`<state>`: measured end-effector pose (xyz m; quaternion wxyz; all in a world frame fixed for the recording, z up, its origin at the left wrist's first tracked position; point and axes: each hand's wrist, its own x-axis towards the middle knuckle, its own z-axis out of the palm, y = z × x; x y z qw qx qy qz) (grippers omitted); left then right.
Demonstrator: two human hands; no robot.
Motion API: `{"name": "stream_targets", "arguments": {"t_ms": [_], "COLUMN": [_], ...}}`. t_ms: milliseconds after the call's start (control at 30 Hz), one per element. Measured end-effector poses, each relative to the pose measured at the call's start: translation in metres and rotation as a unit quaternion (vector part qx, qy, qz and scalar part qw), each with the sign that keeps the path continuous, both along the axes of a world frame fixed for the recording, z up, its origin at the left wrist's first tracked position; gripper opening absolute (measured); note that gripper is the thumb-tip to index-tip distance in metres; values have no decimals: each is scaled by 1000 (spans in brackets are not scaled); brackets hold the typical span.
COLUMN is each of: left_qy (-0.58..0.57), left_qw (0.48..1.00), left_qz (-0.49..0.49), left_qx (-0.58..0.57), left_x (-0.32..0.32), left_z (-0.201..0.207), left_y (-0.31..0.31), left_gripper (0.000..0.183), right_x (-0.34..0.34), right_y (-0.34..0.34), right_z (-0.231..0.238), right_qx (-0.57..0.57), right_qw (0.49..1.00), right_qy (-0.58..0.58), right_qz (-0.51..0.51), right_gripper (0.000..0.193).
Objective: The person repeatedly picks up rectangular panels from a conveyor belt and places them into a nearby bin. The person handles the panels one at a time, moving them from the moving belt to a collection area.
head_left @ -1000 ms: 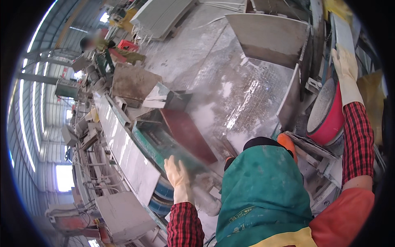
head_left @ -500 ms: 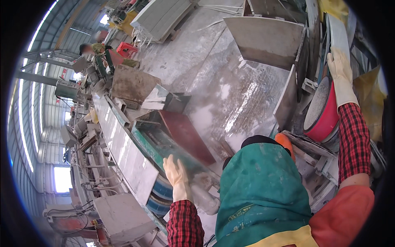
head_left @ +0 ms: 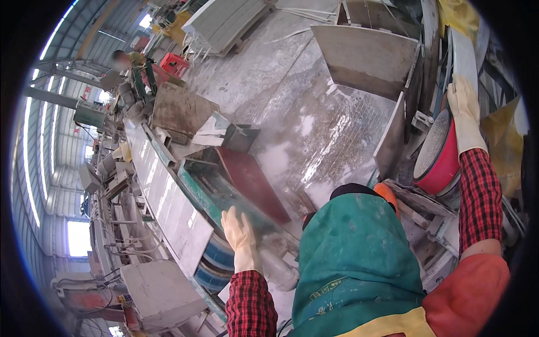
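Floor [head_left: 241,95] of grey concrete, wet and shining in patches, spreads across the middle of a tall hall with ribbed metal walls [head_left: 56,185] and a bright rectangular window [head_left: 78,238]; a block of stacked pale slabs [head_left: 224,25] stands on it at the far side, and a broad grey-brown upright board [head_left: 365,59] closes off the right.

The left hand [head_left: 241,236], in a cream rubber glove, is wide, its fingers stretched and slightly parted; it is near an open green metal trough [head_left: 202,194], contact unclear, with a long glossy pale panel [head_left: 163,194] and blue round drums [head_left: 216,258] to its left. The right hand [head_left: 465,104], gloved alike, has nearly straight fingers at the near end of a narrow pale strip [head_left: 464,56]; I cannot tell whether it grips; a red-sided round drum [head_left: 443,163] sits just beside it.
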<state>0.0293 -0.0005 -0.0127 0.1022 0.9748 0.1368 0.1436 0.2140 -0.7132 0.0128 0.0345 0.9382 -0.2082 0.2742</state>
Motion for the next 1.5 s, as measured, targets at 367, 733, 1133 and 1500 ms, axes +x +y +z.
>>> {"name": "stream_targets", "arguments": {"t_ms": [367, 733, 1133, 1500], "left_qy": [-3, -10, -29, -41], "left_qw": [1000, 1000, 999, 999], "left_qz": [5, 6, 9, -5], "left_qx": [1, -14, -15, -23], "left_x": [0, -1, -2, -2], "left_z": [3, 3, 1, -1], "left_y": [-2, -1, 0, 3], "left_gripper": [38, 41, 40, 39], "right_x": [-8, -21, -35, -40], "right_y": [12, 29, 44, 50], "right_z": [5, 15, 22, 14], "right_qx": [7, 15, 29, 23], "right_qw": [1000, 1000, 998, 999], "right_qy": [14, 27, 49, 36], "right_qz": [7, 3, -15, -18], "right_gripper": [33, 36, 43, 42]}}
